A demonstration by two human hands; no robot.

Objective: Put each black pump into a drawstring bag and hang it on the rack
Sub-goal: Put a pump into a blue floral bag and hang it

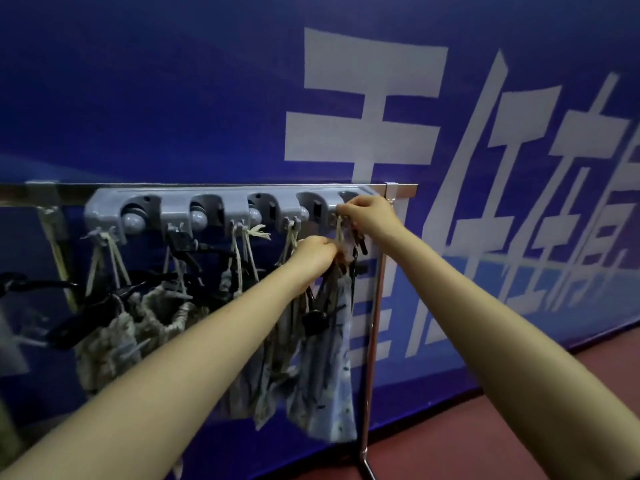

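Hanging was under way: the right hand pinched the cream drawstring at the grey plastic rack's last hook while the left hand gripped the pale blue patterned drawstring bag's neck, so next the loop likely needed seating before both let go.

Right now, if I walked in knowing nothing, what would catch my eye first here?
Probably the huge white lettering across the blue wall behind everything. Below it, a grey rack on a metal rail carries a row of cloth bags on cords. At its right end, the right hand pinches a cord at the hook while the left hand grips the pale blue bag.
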